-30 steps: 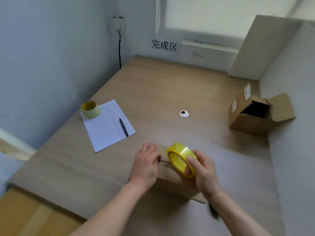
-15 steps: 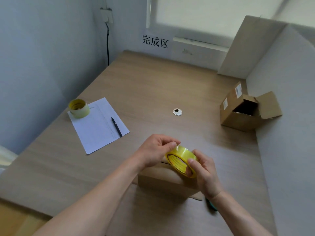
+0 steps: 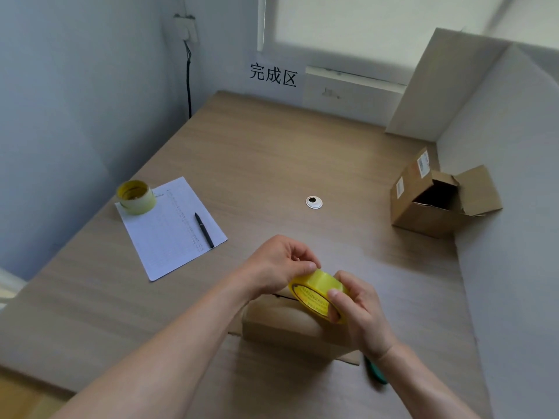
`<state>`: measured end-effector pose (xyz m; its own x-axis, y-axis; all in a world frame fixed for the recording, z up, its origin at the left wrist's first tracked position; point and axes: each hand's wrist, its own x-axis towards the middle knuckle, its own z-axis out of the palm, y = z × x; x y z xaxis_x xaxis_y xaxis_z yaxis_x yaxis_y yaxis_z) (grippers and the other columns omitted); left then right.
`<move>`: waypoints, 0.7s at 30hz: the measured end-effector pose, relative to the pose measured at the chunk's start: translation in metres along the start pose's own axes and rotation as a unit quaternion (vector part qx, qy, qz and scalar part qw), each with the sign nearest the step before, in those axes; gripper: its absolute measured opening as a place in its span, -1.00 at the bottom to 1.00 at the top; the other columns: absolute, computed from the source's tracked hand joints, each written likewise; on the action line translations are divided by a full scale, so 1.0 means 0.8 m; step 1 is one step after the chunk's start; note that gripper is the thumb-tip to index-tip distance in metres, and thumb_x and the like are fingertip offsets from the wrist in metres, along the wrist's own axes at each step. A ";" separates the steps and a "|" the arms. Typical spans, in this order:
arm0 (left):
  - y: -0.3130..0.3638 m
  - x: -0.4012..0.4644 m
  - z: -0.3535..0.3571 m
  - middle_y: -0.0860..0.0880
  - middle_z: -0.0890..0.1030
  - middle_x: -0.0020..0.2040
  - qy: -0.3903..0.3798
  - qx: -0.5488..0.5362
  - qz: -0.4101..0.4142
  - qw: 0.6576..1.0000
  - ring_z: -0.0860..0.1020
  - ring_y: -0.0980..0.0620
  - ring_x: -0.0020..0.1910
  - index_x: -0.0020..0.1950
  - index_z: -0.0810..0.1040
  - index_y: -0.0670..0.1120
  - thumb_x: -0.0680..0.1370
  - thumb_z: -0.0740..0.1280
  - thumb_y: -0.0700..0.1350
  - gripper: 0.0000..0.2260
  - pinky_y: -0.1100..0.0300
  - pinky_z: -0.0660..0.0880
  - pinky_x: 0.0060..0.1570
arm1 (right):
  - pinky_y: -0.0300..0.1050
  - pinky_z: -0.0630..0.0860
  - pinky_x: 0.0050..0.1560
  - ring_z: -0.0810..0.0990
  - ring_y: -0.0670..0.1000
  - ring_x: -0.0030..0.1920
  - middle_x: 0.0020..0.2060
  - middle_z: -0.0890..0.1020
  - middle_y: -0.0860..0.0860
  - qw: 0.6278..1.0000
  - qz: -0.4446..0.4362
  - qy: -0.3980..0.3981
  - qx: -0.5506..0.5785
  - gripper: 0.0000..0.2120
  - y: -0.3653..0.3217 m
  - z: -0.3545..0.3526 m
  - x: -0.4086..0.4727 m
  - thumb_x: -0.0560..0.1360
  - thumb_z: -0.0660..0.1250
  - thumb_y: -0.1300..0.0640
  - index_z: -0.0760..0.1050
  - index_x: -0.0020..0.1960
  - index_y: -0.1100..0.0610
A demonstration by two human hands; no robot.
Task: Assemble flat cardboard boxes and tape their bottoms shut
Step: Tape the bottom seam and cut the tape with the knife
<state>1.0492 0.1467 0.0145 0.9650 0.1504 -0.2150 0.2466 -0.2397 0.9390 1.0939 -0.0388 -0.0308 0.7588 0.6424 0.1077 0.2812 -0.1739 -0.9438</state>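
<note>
My right hand gripped the yellow roll of clear packing tape above the brown cardboard box on the wooden table, while my left hand pinched at its top edge. I judged the tape end could slip back, as nothing weighed the box down. The tape's loose end and the box's bottom seam were hidden behind my hands.

A wooden table fills the view. By its left edge lies a paper sheet, with a tape roll on its far corner and a pen on its right side. A grommet sits mid-table. An open box stands at the right edge. A box sits near the front edge; beside it lies a teal object, possibly a cutter.
</note>
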 end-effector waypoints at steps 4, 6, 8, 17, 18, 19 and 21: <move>-0.012 -0.006 0.013 -0.08 0.62 -0.18 0.146 0.061 0.082 0.984 0.57 -0.02 -0.18 -0.16 0.69 -0.15 0.48 0.42 -0.29 -0.92 0.19 0.46 -0.12 | -0.15 0.38 -0.34 0.47 -0.06 -0.40 -0.46 0.54 0.06 0.999 0.021 0.001 0.029 -0.66 0.002 -0.002 0.011 0.36 0.35 -0.17 0.47 -0.27 0.13; -0.022 -0.009 0.015 -0.04 0.62 -0.20 0.195 0.043 0.089 0.976 0.57 -0.01 -0.20 -0.20 0.68 -0.14 0.47 0.42 -0.29 -0.91 0.19 0.46 -0.15 | -0.14 0.39 -0.32 0.47 -0.07 -0.34 -0.38 0.53 0.01 0.999 0.030 0.012 0.029 -0.60 0.010 -0.001 0.012 0.29 0.42 -0.22 0.51 -0.20 0.12; -0.033 -0.011 0.014 0.02 0.60 -0.27 0.223 0.016 0.061 0.973 0.53 0.08 -0.27 -0.21 0.66 -0.13 0.49 0.41 -0.27 -0.90 0.23 0.45 -0.21 | -0.10 0.37 -0.32 0.43 -0.08 -0.31 -0.35 0.49 -0.02 0.999 0.035 0.026 0.008 -0.53 0.021 0.001 0.008 0.22 0.47 -0.24 0.49 -0.17 0.14; -0.061 -0.024 0.000 -0.14 0.66 -0.31 0.273 -0.096 -0.064 0.955 0.66 -0.03 -0.29 -0.23 0.55 -0.15 0.56 0.29 -0.24 -0.83 -0.02 0.59 -0.20 | -0.36 0.33 -0.31 0.48 -0.13 -0.29 -0.34 0.50 -0.08 0.983 -0.022 0.151 -0.106 -0.87 0.032 0.021 0.006 0.42 0.31 -0.03 0.38 -0.09 -0.09; -0.067 -0.028 -0.001 -0.15 0.64 -0.33 0.276 -0.112 -0.076 0.952 0.65 0.00 -0.33 -0.22 0.54 -0.16 0.57 0.28 -0.25 -0.83 0.01 0.58 -0.25 | -0.38 0.34 -0.29 0.49 -0.12 -0.27 -0.30 0.51 -0.08 0.982 -0.037 0.152 -0.107 -0.82 0.032 0.020 0.005 0.41 0.33 0.01 0.37 -0.05 -0.10; -0.074 -0.032 -0.003 -0.14 0.61 -0.36 0.281 -0.123 -0.088 0.948 0.64 0.01 -0.37 -0.22 0.53 -0.16 0.58 0.27 -0.24 -0.82 0.06 0.55 -0.29 | -0.38 0.34 -0.29 0.49 -0.10 -0.27 -0.26 0.52 -0.08 0.983 -0.049 0.143 -0.108 -0.74 0.032 0.020 0.004 0.39 0.36 0.08 0.35 -0.01 -0.13; -0.087 -0.041 -0.009 -0.05 0.57 -0.43 0.291 -0.120 -0.108 0.943 0.59 0.02 -0.43 -0.23 0.53 -0.16 0.58 0.27 -0.23 -0.82 0.14 0.51 -0.34 | -0.39 0.36 -0.28 0.51 -0.12 -0.25 -0.22 0.55 -0.10 0.983 -0.070 0.116 -0.125 -0.60 0.032 0.022 0.004 0.31 0.39 0.17 0.36 0.02 -0.16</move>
<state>0.9996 0.1655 -0.0422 0.6656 0.6880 -0.2894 0.3363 0.0696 0.9392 1.0929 -0.0280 -0.0604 0.8079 0.4907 0.3263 0.5055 -0.2924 -0.8118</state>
